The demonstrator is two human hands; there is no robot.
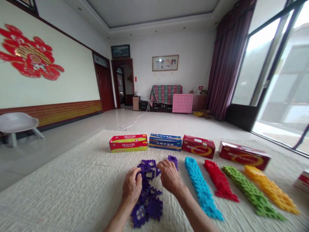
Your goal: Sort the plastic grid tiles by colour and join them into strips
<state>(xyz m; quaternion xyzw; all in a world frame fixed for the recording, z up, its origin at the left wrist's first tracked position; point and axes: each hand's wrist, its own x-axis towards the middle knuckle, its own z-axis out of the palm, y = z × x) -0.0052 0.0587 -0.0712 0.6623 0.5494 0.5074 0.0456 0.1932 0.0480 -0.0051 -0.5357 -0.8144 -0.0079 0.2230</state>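
Purple interlocking plastic tiles (154, 207) lie loosely spread on the cream quilted mat, some overlapping. My left hand (131, 188) is at their left edge, its fingers curled and thumb bent against the tiles. On the other side, my right hand (169, 175) is closed with a purple tile at its fingertips. Just behind that hand is another purple tile (173, 159), partly hidden by the knuckles. Rows of similar pieces lie to the right: blue (201, 187), red (219, 180), green (252, 191) and yellow (271, 188).
Beyond the tiles stand a red-yellow box (128, 144), a blue box (165, 142) and two dark red boxes (198, 146), (243, 154). Another box (303, 181) is cut off at the right edge. A white chair (18, 122) stands at left; a white cable (137, 117) crosses the floor.
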